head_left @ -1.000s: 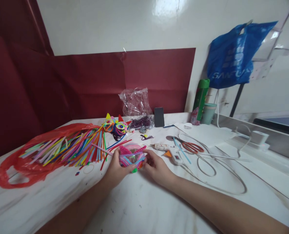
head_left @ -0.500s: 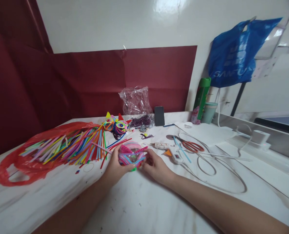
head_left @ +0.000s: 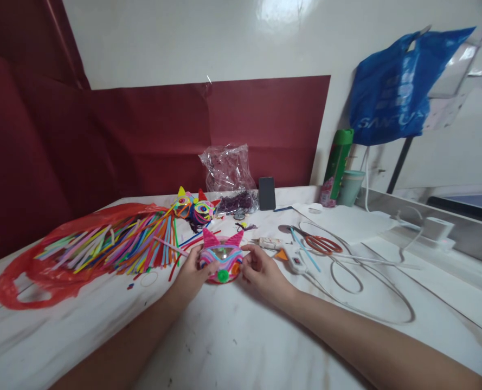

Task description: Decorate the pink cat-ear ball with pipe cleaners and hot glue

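Observation:
Between my hands is a round pipe-cleaner animal head (head_left: 222, 254), with two pink pointed ears, pink and light-blue stripes, an orange patch and a green round nose. My left hand (head_left: 194, 273) grips its left side, thumb across the front. The fingers of my right hand (head_left: 261, 271) are bent against its right edge. Behind it stand two finished-looking animal heads, one with yellow ears (head_left: 182, 203) and one with red ears (head_left: 203, 210). To the right lies a white glue gun (head_left: 295, 261) with an orange trigger, beside orange-handled scissors (head_left: 324, 245).
Many coloured pipe cleaners (head_left: 135, 244) spread over a red plastic bag (head_left: 11, 281) on the left. At the back are a clear bag of purple material (head_left: 236, 201) and a dark phone (head_left: 267, 194). A white cable (head_left: 407, 303) loops on the right, near a green spray can (head_left: 338, 162).
The animal head has been tilted upright, so its ears point up and its green nose faces me. Both hands stay at its sides.

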